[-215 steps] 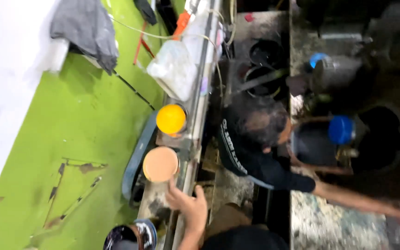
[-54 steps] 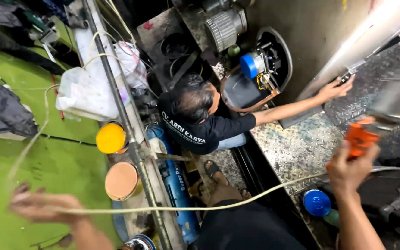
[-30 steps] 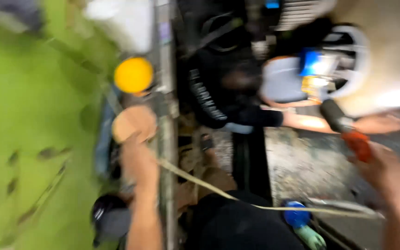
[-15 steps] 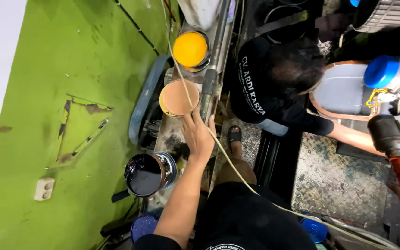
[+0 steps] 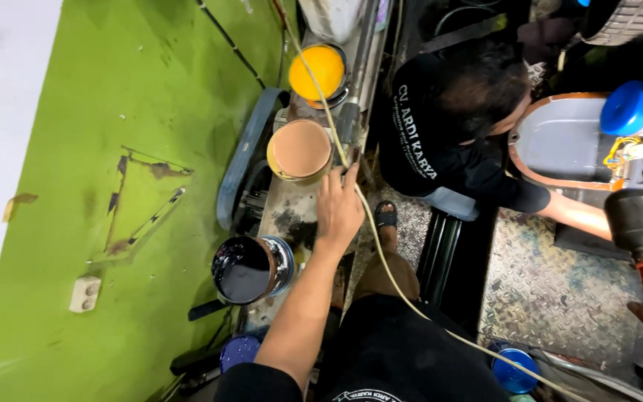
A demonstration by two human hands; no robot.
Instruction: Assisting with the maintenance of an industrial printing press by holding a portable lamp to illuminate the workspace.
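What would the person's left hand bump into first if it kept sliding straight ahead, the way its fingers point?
Most likely the tan paint can. The left hand lies flat on the stained ledge, fingers pointing up the frame, just short of the can's rim. A pale cord runs along beside it. Depth is hard to judge from above.

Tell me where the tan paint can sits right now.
In the head view, the tan paint can stands on the ledge, just beyond the left hand, between the yellow can and the black can.
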